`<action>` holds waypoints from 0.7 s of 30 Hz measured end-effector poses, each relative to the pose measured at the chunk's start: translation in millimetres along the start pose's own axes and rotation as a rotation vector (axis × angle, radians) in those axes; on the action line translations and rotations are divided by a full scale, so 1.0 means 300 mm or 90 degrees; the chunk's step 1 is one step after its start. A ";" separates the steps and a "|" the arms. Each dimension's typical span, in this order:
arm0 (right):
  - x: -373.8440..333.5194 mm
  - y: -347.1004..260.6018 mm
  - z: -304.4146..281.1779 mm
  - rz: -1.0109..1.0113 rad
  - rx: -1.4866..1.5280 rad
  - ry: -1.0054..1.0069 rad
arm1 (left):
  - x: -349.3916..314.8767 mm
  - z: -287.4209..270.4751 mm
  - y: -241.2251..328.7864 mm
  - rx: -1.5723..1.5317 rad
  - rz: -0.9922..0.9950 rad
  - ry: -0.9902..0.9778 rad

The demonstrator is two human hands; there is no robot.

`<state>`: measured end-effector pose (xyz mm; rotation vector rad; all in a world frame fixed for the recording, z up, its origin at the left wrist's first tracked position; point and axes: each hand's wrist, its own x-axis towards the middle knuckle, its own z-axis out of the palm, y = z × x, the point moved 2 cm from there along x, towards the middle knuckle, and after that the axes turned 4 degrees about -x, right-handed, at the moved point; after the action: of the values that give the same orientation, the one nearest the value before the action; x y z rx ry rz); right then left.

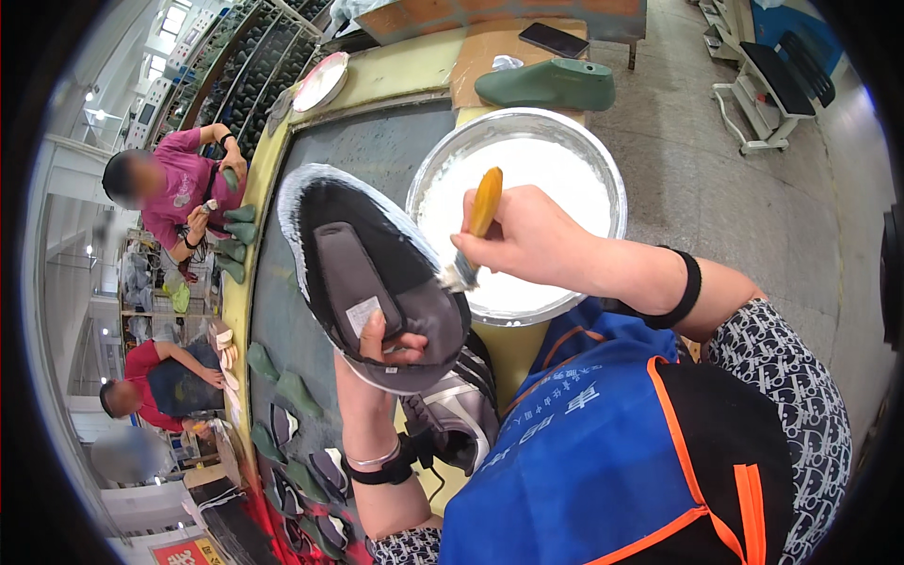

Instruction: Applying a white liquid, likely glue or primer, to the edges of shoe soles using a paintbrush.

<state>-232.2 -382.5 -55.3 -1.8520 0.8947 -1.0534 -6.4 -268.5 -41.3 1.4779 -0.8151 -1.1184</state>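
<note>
My left hand (381,363) grips a black shoe (372,273) turned sole-side up, thumb pressed on its grey insole board; white glue edges the toe rim. My right hand (527,235) holds a brush with a yellow handle (485,202), its bristles touching the shoe's right edge. Right behind the brush sits a round metal bowl (603,165) filled with white glue. A silver and black shoe (457,410) lies under my left wrist.
A green shoe last (551,85) and a dark phone (554,40) lie on the bench beyond the bowl. A grey conveyor (282,320) carries green lasts and shoes along the left. Two other people work at its far side. A white rack (767,85) stands on the floor at right.
</note>
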 end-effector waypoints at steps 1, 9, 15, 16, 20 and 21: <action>-0.008 -0.004 -0.002 0.017 -0.025 -0.044 | 0.015 -0.005 0.004 0.024 0.002 0.005; 0.060 -0.058 -0.018 -0.096 -0.144 -0.025 | 0.029 0.019 0.004 0.125 0.162 -0.023; 0.037 -0.071 0.012 -0.092 -0.136 -0.118 | 0.065 -0.012 -0.005 0.064 0.439 0.063; 0.039 -0.071 0.014 -0.068 -0.146 -0.129 | 0.079 -0.020 -0.016 -0.012 0.370 0.055; 0.070 -0.093 0.010 -0.207 -0.083 0.010 | 0.090 -0.030 -0.006 0.318 0.505 0.060; 0.075 -0.090 0.018 -0.167 -0.106 -0.036 | 0.093 -0.036 0.000 0.342 0.500 0.048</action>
<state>-213.3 -388.8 -25.9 -2.1716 0.7391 -1.1046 12.9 -290.5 -47.4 1.3913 -1.5454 -0.2541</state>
